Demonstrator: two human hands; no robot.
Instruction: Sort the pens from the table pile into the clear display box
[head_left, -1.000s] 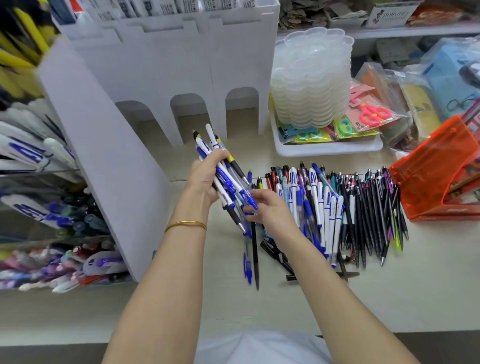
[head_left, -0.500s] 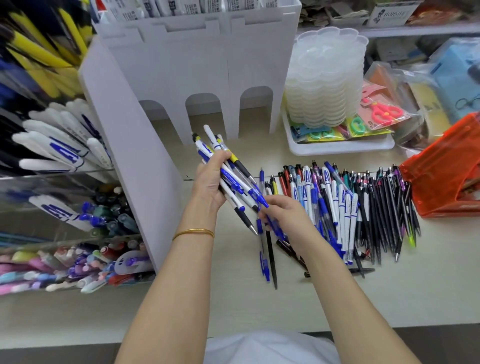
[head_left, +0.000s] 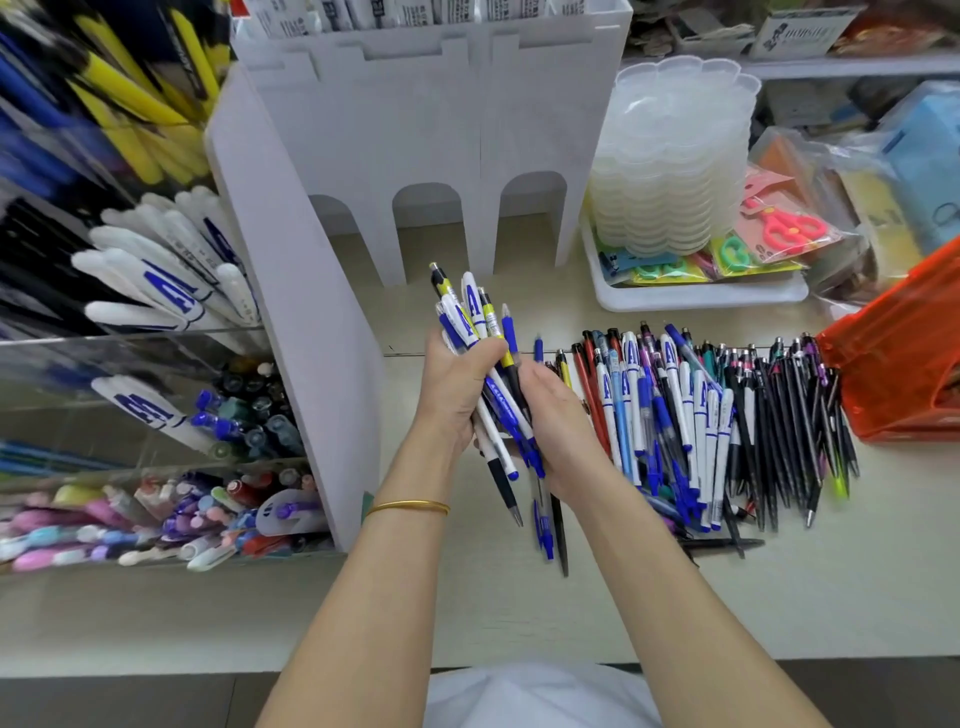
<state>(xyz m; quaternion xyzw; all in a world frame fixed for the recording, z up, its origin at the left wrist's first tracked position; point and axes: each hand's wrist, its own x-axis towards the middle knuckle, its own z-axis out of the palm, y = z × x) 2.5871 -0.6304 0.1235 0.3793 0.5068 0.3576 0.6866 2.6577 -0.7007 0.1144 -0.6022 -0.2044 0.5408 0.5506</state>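
My left hand grips a bundle of several white-and-blue pens, held upright above the table. My right hand cups the lower part of the same bundle from the right, fingers curled round it. The pen tips poke out below both hands. The pile of pens lies in a row on the table to the right of my hands. The clear display box stands at the left, its tiers holding pens.
A white divider stand rises behind my hands. A stack of clear plastic dishes sits in a white tray with packaged scissors. An orange plastic bin stands at the right edge.
The fanned pens have been gathered into a tight upright bundle. My right hand came up from the pile and closed on the bundle. The camera view shifted left and closer.
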